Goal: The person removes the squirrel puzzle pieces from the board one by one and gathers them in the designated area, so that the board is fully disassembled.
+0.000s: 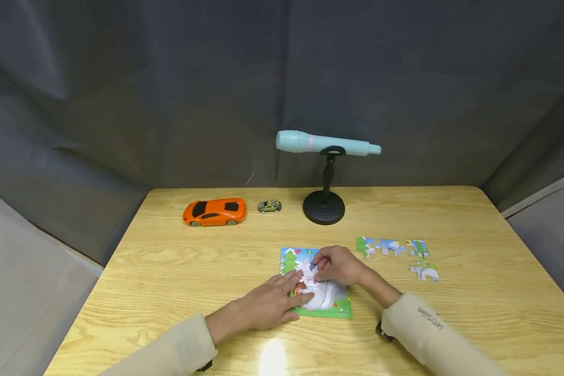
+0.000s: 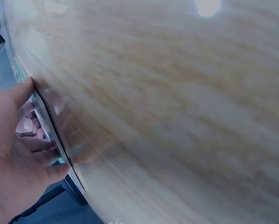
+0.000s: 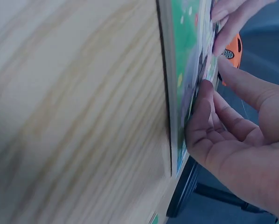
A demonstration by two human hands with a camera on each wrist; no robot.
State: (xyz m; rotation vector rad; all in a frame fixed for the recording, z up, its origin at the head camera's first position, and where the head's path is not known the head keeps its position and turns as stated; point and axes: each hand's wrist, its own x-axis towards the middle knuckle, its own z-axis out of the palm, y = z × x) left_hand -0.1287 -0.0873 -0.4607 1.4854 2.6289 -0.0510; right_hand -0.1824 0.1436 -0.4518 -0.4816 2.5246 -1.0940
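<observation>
Left hand (image 1: 270, 303) flat on puzzle (image 1: 331, 305); right hand (image 1: 338, 265) seemingly pinching piece.

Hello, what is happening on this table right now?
A person is working on a jigsaw puzzle on a wooden table. The left hand lies flat on the puzzle's lower left part, and the right hand pinches a piece at its upper middle. Four loose pieces lie apart to the right. An orange toy car, a small car and a microphone on a stand stand behind.
</observation>
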